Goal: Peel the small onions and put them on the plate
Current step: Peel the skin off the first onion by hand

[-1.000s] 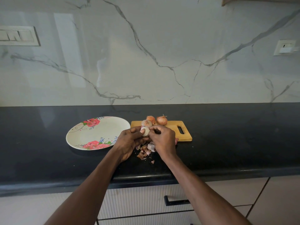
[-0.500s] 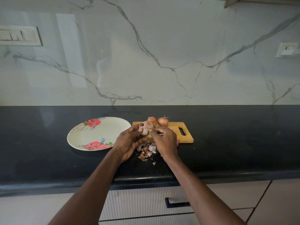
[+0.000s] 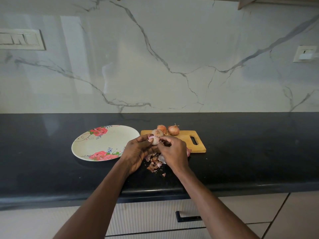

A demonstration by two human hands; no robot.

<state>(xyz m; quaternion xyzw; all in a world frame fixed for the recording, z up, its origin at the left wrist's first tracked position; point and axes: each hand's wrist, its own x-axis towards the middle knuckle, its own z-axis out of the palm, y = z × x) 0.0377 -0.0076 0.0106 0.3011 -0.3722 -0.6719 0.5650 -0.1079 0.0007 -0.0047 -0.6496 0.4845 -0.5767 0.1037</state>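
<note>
From the head view, the left hand (image 3: pixel 138 152) cups a small onion (image 3: pixel 155 140) in curled fingers while the right hand (image 3: pixel 173 150) pinches at its skin. Best to strip thin layers toward the root, gripping gently. The onion looks pale, mostly bare; the plate (image 3: pixel 89 145) lies just left of the hands.

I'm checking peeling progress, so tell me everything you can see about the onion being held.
The held onion is small, rounded and pale, pinkish-white, so most of its outer skin looks gone. It sits above the counter between plate and board. The left hand holds it; the right hand pinches at its right side. Its underside is hidden.
</note>
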